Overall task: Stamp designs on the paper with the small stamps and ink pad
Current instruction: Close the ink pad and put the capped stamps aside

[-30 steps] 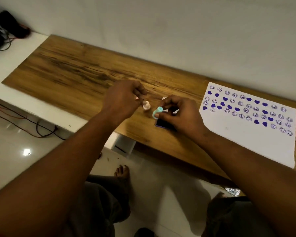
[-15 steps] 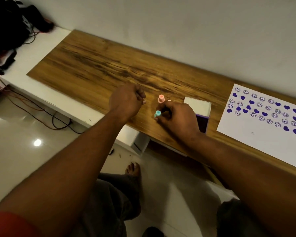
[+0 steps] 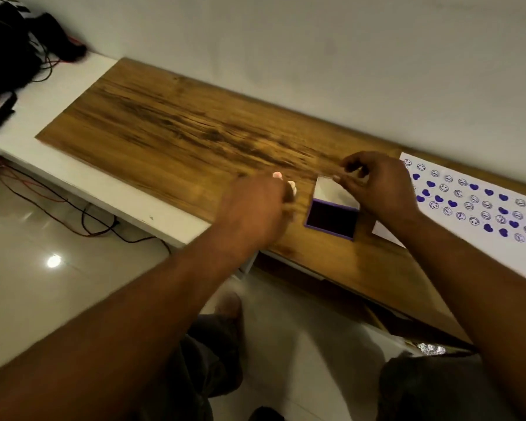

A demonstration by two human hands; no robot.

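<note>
The ink pad (image 3: 331,219) lies open on the wooden board, its dark purple pad facing up and its white lid (image 3: 331,192) standing behind it. My right hand (image 3: 380,186) is just behind it and pinches the lid's top edge with curled fingers. My left hand (image 3: 255,208), blurred, hovers left of the pad over the small stamps. Two pink stamp tops (image 3: 277,175) (image 3: 291,184) show past its fingers; whether it holds them is hidden. The white paper (image 3: 480,244) at the right carries rows of purple smileys and hearts.
The wooden board (image 3: 170,135) lies on a white bench (image 3: 73,86) against a wall. Dark gear and red and black cables (image 3: 16,56) sit at the far left. My legs and a glossy tiled floor are below the bench's front edge.
My right hand has left the teal stamp and moved right to the ink pad lid. My left hand has moved right, over the stamps. The teal stamp is out of sight.
</note>
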